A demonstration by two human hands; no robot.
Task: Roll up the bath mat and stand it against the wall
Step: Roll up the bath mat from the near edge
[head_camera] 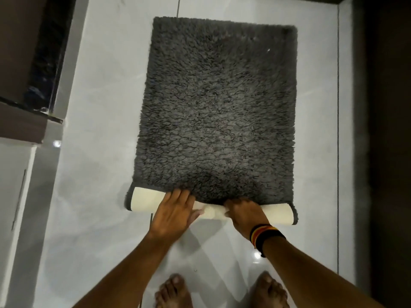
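A dark grey shaggy bath mat (218, 103) lies flat on the glossy white tiled floor (95, 152). Its near edge is turned over into a short roll that shows the cream backing (146, 200). My left hand (175, 212) presses on the roll left of its middle, fingers together and tucked under the pile. My right hand (244, 213), with a striped band at the wrist, grips the roll to the right of the middle, fingertips curled into the fold. The roll's two ends stick out past both hands.
A dark wall or doorway (384, 130) runs down the right side behind a white skirting (345, 107). At the left stand a brown and black ledge (33, 63) and a white cabinet (15, 196). My bare feet (220, 292) are just below the mat.
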